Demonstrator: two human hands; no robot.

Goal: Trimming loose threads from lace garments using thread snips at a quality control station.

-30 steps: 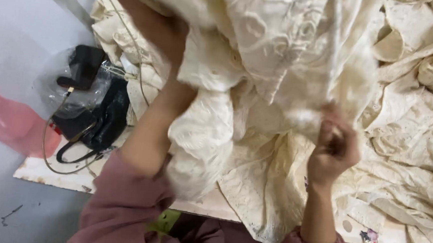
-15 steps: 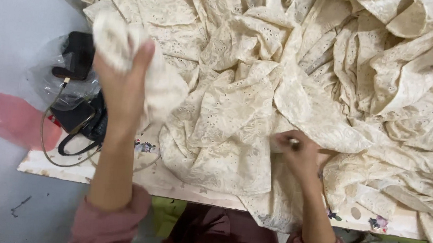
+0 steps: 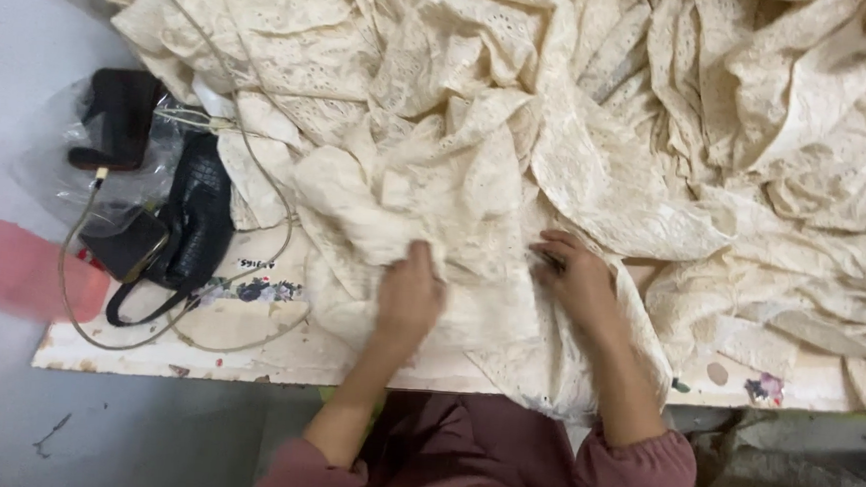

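Probably a small sewing workshop: heaps of cream eyelet fabric (image 3: 580, 132) covering a worn, paint-stained tabletop (image 3: 246, 357), bare grey floor (image 3: 2, 418) below, a black handbag (image 3: 189, 224) and charging cable (image 3: 258, 163) aside.
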